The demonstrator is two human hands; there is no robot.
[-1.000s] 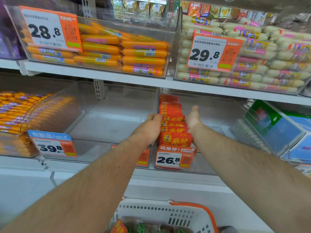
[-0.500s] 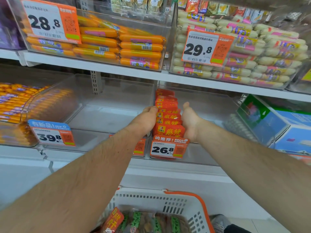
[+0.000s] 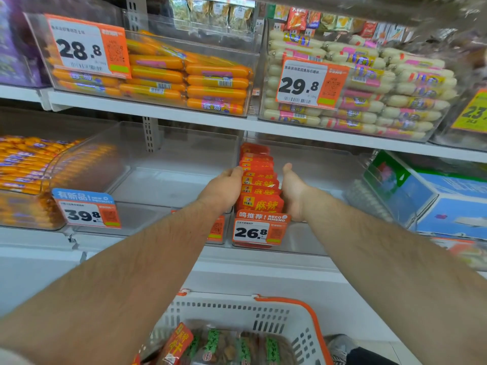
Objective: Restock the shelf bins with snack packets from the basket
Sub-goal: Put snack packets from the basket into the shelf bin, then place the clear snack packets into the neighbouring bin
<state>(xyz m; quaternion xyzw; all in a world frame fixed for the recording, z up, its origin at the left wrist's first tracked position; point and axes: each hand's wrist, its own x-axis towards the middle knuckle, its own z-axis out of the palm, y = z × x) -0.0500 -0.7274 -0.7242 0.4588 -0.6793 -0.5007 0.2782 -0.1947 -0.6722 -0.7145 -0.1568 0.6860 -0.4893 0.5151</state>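
A row of red snack packets (image 3: 259, 180) stands upright along the left side of a clear shelf bin (image 3: 324, 175) on the middle shelf, behind a 26.8 price tag (image 3: 259, 230). My left hand (image 3: 224, 189) has its fingers curled against the row's left side. My right hand (image 3: 292, 192) presses its palm on the row's right side with the thumb up; its fingers are hidden. Below, a white basket (image 3: 237, 310) with an orange rim holds more packets (image 3: 224, 346), red and green-labelled.
An empty clear bin (image 3: 168, 180) sits left of the row, and beyond it a bin of orange sausages (image 3: 23, 164). Blue and green boxes (image 3: 427, 196) stand at the right. The upper shelf holds bins of orange sausages (image 3: 184, 77) and white sausages (image 3: 382, 96).
Both hands have drawn back a little toward the front of the row, still flanking it. The view has tilted down, so more of the basket shows.
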